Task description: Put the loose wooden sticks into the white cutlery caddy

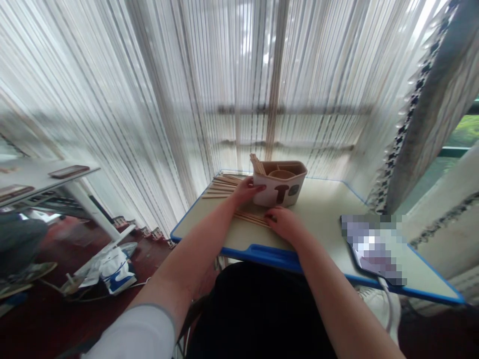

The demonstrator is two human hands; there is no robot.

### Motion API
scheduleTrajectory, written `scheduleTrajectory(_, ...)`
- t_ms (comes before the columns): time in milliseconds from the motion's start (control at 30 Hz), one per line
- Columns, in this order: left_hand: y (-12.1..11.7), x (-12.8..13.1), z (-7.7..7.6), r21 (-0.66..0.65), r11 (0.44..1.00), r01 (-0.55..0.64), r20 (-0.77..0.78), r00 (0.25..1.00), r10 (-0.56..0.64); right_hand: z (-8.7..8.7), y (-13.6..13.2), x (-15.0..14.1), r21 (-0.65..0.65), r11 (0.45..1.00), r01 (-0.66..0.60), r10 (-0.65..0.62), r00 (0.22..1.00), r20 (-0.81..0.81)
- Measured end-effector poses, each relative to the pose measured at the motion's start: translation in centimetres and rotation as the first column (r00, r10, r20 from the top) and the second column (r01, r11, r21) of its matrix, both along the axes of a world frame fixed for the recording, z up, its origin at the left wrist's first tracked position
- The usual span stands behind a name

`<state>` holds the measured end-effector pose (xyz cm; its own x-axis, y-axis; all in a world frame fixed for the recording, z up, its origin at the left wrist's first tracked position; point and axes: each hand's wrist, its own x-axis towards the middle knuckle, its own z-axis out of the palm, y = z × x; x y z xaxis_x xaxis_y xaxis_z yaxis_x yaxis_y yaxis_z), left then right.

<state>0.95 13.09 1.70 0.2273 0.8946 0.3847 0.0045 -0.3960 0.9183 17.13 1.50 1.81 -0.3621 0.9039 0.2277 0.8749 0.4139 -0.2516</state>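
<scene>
The left hand [247,190] grips the holder [270,197] by its left corner. The right hand [282,220] has its fingers at the ends of loose sticks [249,218] just in front; whether they are closed on them, I cannot tell. The holder stands upright on the cream, blue-edged table [325,209]: pale walls, tan rim, brown mark, divided inside, with a bundle [257,164] of sticks in its left end. More sticks lie to its left. A phone [374,249] lies at right. Beyond hang sheer striped curtains [179,75]; at left, a desk [35,174] above a dark red floor [67,237].
</scene>
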Motion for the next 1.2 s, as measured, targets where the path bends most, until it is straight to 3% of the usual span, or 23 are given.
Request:
scheduleTrajectory(167,0.1,0.1,-0.2,-0.031,0.999,0.033,0.036,0.999,-0.032,-0.1,0.8,0.0,-0.074,0.996,0.044,-0.047,0.998,-0.031)
scheduleTrajectory(367,0.6,0.1,-0.6,-0.029,0.999,0.033,0.053,0.998,-0.031,-0.7,1.2,0.1,-0.060,0.995,0.074,-0.078,0.996,-0.052)
scheduleTrajectory(533,0.5,0.0,-0.7,-0.009,0.999,0.032,0.043,0.999,-0.032,-1.0,1.1,0.5,0.029,0.998,0.053,-0.049,0.992,-0.116)
scheduleTrajectory(700,0.2,-0.1,-0.4,0.011,0.994,0.110,0.062,0.992,-0.111,-0.4,0.3,1.0,0.127,0.980,0.152,-0.104,0.941,-0.323)
scheduleTrajectory(833,0.7,-0.3,-0.7,-0.027,0.986,0.167,0.089,0.982,-0.164,0.1,-0.2,1.3,0.181,0.956,0.231,-0.084,0.806,-0.585)
scheduleTrajectory(1033,1.3,-0.6,-1.3,0.008,0.983,0.186,0.083,0.979,-0.186,0.2,0.3,1.6,0.132,0.932,0.338,-0.029,0.431,-0.902)
scheduleTrajectory(1100,1.2,-0.7,-1.2,0.007,0.983,0.184,0.072,0.980,-0.184,0.1,0.5,1.7,0.112,0.927,0.358,-0.027,0.362,-0.932)
scheduleTrajectory(1200,1.0,-0.7,-1.0,-0.006,0.982,0.189,0.064,0.980,-0.188,-0.1,0.9,2.0,0.116,0.915,0.387,-0.015,0.319,-0.948)
